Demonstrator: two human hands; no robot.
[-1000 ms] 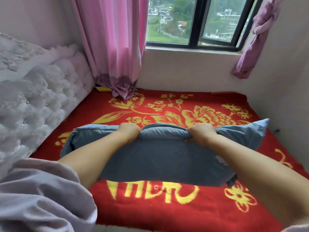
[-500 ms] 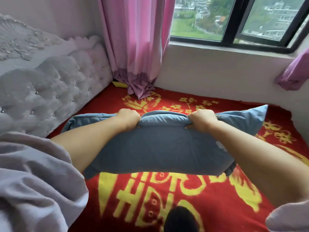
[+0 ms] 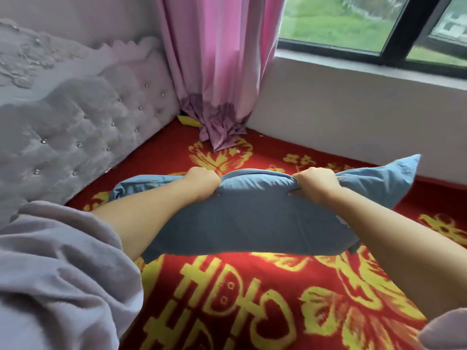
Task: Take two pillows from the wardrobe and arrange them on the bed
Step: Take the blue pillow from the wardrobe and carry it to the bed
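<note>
A blue-grey pillow [image 3: 255, 218] is held out flat above the bed's red blanket [image 3: 252, 299] with yellow flowers and characters. My left hand [image 3: 203, 181] grips the pillow's far edge left of centre, fingers curled into the fabric. My right hand [image 3: 316, 181] grips the same edge right of centre. The pillow's near edge hangs just over the blanket; its right corner points up toward the wall. Only this one pillow is in view.
A tufted pale headboard [image 3: 75, 127] runs along the left. A pink curtain [image 3: 219, 72] hangs into the far corner, its hem bunched on the blanket. A white wall under a dark-framed window [image 3: 379, 46] bounds the far side.
The pillow and both hands have moved forward and left over the bed, toward the headboard corner. My grip on the far edge is unchanged.
</note>
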